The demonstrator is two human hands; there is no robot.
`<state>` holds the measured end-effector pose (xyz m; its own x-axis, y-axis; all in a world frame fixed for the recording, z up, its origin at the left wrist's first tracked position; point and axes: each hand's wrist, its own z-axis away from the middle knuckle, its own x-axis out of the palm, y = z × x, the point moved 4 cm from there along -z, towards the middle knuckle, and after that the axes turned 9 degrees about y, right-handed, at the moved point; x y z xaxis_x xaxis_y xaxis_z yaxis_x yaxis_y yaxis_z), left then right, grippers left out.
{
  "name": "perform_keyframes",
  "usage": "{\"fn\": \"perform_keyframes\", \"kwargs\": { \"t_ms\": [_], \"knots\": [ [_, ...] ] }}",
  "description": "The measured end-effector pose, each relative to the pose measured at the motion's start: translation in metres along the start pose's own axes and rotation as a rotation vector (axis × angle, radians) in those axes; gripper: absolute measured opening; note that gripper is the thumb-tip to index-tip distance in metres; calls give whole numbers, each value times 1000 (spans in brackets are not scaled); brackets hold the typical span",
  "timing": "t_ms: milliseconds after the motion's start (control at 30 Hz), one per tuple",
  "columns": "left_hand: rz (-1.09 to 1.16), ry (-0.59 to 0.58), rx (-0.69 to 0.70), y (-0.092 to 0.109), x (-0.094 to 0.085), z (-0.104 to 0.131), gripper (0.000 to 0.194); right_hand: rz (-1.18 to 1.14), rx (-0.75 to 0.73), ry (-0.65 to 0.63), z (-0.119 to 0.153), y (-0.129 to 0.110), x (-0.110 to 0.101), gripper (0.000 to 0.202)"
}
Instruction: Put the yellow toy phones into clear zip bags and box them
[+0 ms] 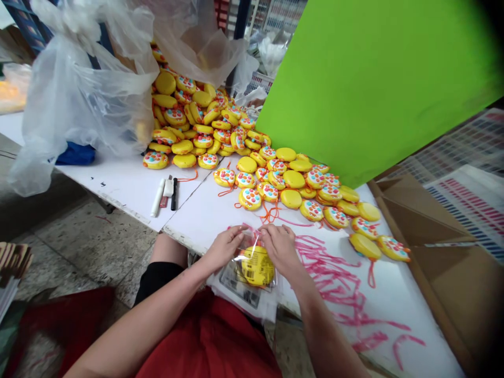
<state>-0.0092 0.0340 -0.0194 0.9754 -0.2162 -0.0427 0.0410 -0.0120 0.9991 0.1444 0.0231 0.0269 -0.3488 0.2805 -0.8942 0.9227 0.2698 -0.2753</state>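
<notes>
A clear plastic bag (pixel 246 247) with printed text and a barcode lies at the table's front edge, close to my lap. Inside it rests one round yellow toy (pixel 258 266). My left hand (pixel 225 247) pinches the bag's upper left edge. At the upper right edge, my right hand (pixel 279 247) is closed on the same bag. Beneath is a stack of flat clear bags (pixel 232 296), partly covered by the filled one. Pink strips (pixel 334 283) lie scattered to the right of my right hand.
A big heap of yellow toys (pixel 205 128) with coloured dots and orange cords spreads across the table's back. Markers (pixel 158 197) lie at front left. A green panel (pixel 366 79) stands behind, cardboard boxes (pixel 425 231) at right, and a cloudy plastic sack (pixel 86 100) at left.
</notes>
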Motion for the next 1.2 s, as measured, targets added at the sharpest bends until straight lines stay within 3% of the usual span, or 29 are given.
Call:
{"fn": "perform_keyframes", "kwargs": {
  "t_ms": [233, 400, 500, 567, 633, 733, 833, 1000, 1200],
  "knots": [
    [-4, 22, -13, 0, 0, -1, 40, -360, 47, -93, 2, -6, -5, 28],
    [143, -58, -99, -4, 6, 2, 51, -597, 138, -164, 1, -12, -8, 29],
    [168, -36, -121, -5, 6, 2, 48, -719, 224, -10, 1, -2, -16, 30],
    [173, -26, -133, -6, 6, 2, 43, -706, 333, 182, 5, 15, -20, 32],
    [184, -36, -144, -6, 7, 2, 39, -646, 474, 277, 13, 33, -19, 40],
    [183, -47, -152, -5, 6, 2, 36, -637, 629, 155, 24, 47, -6, 53],
    [132, -52, -119, -2, 4, 2, 33, -737, 683, 50, 30, 43, 4, 48],
    [185, -32, -92, 3, 0, 2, 33, -841, 723, 99, 31, 42, 1, 32],
    [498, -115, -312, 8, 3, 6, 40, -908, 709, 174, 44, 58, -10, 24]
  ]
}}
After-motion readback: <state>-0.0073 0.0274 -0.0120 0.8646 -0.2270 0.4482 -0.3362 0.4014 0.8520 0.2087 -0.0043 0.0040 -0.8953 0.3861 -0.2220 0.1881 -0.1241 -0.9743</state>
